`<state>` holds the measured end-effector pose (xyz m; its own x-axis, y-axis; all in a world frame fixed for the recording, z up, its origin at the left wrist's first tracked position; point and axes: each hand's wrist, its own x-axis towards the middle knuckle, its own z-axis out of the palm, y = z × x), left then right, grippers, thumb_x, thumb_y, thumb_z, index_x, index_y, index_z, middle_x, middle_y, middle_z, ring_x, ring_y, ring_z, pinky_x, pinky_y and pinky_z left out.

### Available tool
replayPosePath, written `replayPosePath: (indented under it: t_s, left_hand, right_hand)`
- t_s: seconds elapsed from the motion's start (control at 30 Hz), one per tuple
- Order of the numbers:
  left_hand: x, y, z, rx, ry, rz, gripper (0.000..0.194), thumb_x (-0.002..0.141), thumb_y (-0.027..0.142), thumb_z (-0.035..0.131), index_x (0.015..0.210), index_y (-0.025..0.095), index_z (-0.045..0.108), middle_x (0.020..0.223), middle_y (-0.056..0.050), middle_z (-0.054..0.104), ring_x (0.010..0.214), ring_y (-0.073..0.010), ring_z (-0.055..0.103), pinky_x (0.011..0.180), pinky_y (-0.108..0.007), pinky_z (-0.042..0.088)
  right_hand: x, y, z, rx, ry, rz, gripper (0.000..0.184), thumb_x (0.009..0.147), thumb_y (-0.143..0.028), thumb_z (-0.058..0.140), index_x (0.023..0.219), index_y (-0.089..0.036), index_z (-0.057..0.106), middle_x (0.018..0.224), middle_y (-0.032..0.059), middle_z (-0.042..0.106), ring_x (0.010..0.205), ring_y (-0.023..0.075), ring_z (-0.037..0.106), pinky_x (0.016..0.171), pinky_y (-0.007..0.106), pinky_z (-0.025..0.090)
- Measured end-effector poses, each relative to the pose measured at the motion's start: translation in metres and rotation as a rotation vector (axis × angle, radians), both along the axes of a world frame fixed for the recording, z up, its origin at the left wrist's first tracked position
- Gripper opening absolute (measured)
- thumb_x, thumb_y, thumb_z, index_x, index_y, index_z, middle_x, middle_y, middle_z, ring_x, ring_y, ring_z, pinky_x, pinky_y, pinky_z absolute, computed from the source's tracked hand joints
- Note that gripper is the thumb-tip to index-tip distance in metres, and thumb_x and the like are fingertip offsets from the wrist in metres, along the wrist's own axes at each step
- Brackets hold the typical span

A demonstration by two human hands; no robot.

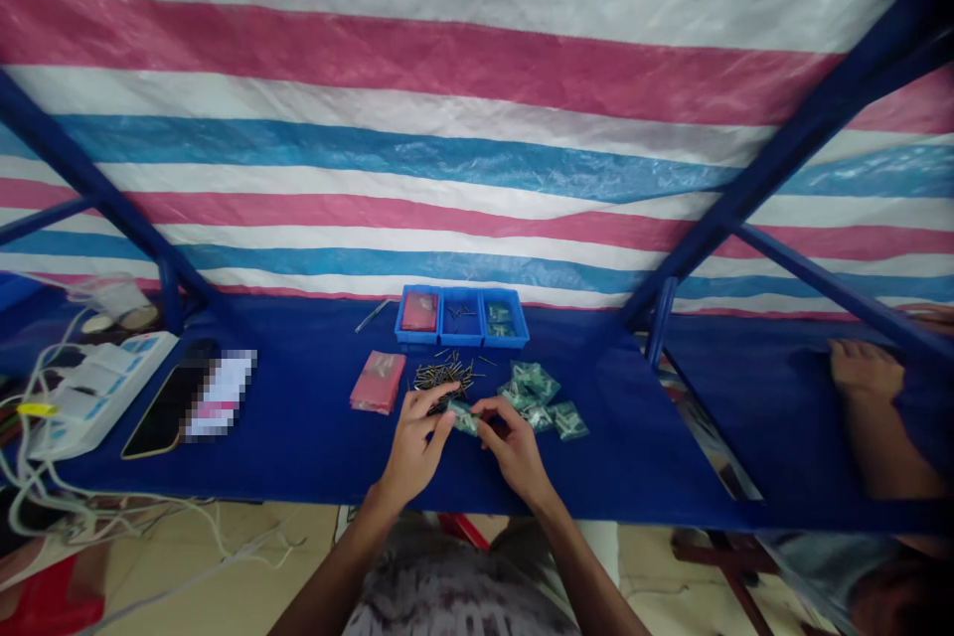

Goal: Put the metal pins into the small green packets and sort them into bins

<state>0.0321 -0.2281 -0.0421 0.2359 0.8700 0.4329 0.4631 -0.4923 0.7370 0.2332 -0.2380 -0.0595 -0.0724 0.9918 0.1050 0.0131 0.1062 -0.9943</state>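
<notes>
A small clear-green plastic bag (pixel 463 418) is between my hands, just in front of a pile of dark screws (pixel 445 374). My left hand (pixel 415 442) pinches its left edge with the thumb, while the index finger stretches over the near side of the pile. The fingers underneath are hidden. At the bag's right end, my right hand (pixel 514 445) grips with curled fingers and thumb. Several filled green bags (pixel 531 386) lie right of the pile. To its left is a stack of pink bags (pixel 378 382).
Behind the pile stands a blue three-part tray (pixel 462 340) with pink bags, a few screws and green bags. A thin pen-like tool (pixel 372 316) lies left of it. Leftward are a phone (pixel 168 402) and a power strip (pixel 104 393). Another person's hand (pixel 867 370) rests far right.
</notes>
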Motion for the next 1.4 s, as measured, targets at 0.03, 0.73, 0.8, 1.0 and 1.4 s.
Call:
replayPosePath:
  t_s: [0.03,0.73,0.8,1.0,1.4]
  left_hand:
    - [0.0,0.0,0.0,-0.012,-0.005,-0.009,0.04,0.11,0.031,0.05,0.086,0.026,0.081,0.14,-0.003,0.069,0.122,-0.0267,0.06,0.106,-0.049,0.049]
    - [0.002,0.004,-0.011,-0.008,-0.008,0.024,0.015,0.105,0.034,0.063,0.105,0.027,0.076,0.11,-0.007,0.069,0.109,-0.025,0.064,0.098,-0.041,0.053]
    - [0.003,0.004,-0.01,-0.008,-0.003,0.025,0.015,0.105,0.032,0.062,0.103,0.026,0.075,0.109,-0.007,0.069,0.109,-0.0243,0.064,0.098,-0.04,0.053]
    - [0.003,0.003,-0.007,-0.004,-0.008,0.036,0.014,0.104,0.027,0.061,0.097,0.024,0.073,0.116,-0.008,0.069,0.11,-0.0243,0.063,0.098,-0.041,0.053]
    - [0.004,-0.001,-0.001,0.053,0.045,-0.088,0.022,0.107,0.025,0.058,0.115,0.031,0.078,0.133,-0.004,0.074,0.12,-0.026,0.063,0.108,-0.05,0.049]
  right_hand:
    - [0.0,0.0,0.0,0.007,0.003,-0.009,0.025,0.096,-0.049,0.073,0.105,-0.025,0.073,0.105,0.0059,0.065,0.077,0.0192,0.062,0.061,0.03,0.056]
    - [0.001,0.005,-0.008,-0.129,0.202,-0.031,0.036,0.097,-0.056,0.064,0.102,-0.021,0.072,0.086,0.0054,0.071,0.067,0.0191,0.064,0.053,0.029,0.054]
    - [0.0,0.004,-0.01,-0.118,0.197,-0.034,0.034,0.094,-0.054,0.069,0.106,-0.022,0.07,0.089,0.005,0.071,0.067,0.0183,0.063,0.052,0.028,0.053]
    - [-0.005,-0.001,-0.011,-0.063,0.089,-0.046,0.034,0.099,-0.05,0.068,0.122,-0.026,0.06,0.086,0.0008,0.063,0.069,0.0172,0.062,0.051,0.025,0.052]
    - [0.001,0.004,-0.007,-0.105,0.19,-0.083,0.029,0.098,-0.05,0.065,0.109,-0.023,0.069,0.073,-0.0024,0.057,0.054,0.0129,0.051,0.047,0.024,0.047]
